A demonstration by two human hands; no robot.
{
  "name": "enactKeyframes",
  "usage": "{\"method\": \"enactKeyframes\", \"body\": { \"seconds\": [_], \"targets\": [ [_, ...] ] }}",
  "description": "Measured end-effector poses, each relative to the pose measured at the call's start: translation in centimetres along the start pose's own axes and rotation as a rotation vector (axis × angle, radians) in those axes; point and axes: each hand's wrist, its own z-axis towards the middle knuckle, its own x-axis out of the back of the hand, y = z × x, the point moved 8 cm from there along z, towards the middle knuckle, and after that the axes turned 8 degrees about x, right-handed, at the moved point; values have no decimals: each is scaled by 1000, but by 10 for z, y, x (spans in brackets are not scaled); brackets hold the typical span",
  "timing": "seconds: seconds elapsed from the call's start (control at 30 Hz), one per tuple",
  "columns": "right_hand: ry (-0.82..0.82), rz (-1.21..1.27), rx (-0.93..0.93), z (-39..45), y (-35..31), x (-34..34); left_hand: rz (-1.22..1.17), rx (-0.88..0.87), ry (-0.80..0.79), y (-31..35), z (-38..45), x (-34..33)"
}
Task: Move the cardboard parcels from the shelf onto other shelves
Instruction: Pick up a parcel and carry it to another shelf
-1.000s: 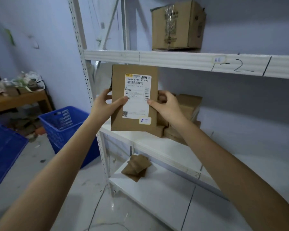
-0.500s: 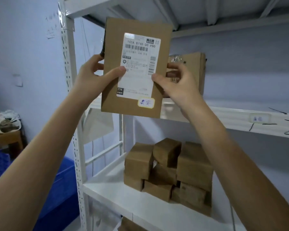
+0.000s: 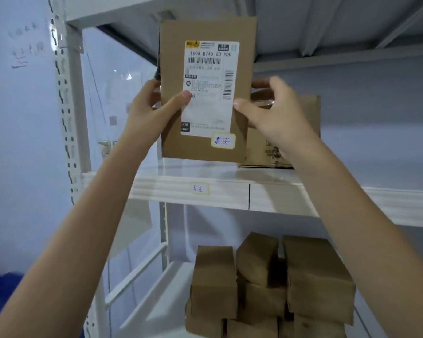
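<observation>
The flat parcel (image 3: 206, 89) is coming up again, now hovering upright just above the upper shelf (image 3: 230, 189), beside the brown box (image 3: 291, 132) — looks like placement is next. The left hand (image 3: 147, 111) and right hand (image 3: 276, 115) are both gripping it, thumbs pressing the label face, fingers (image 3: 260, 84) wrapping behind its side edges. The parcel stack (image 3: 266, 284) is waiting on the shelf below.

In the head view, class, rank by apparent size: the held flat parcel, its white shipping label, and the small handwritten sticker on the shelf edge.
1. Flat parcel, though nearness enlarges it.
2. White shipping label.
3. Shelf-edge sticker.
</observation>
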Motion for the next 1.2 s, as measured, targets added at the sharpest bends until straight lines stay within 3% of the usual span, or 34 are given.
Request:
{"method": "enactKeyframes", "body": {
  "seconds": [0.33,0.6,0.77,0.87,0.97,1.03,1.13,1.2],
  "targets": [
    [65,-167,-132,-18,21,-60,-93,75,-189,-79,39,20],
    [131,-294,-133,-24,14,-68,-109,85,-322,-94,40,16],
    [63,-359,-168,-29,19,-73,-88,108,-342,-101,40,13],
    [109,-447,-154,-35,23,-61,-22,88,-166,-103,34,26],
    [249,-448,39,-63,1,-43,-30,-234,200,-81,-5,61],
    [286,-442,135,-93,-7,-30,-83,-441,285,-71,-42,62],
    [177,-492,39,-140,24,-18,-77,-621,-14,-69,-91,12],
    [-2,-630,-201,-179,74,-8,26,-623,-304,-84,-119,-40]
  ]
}}
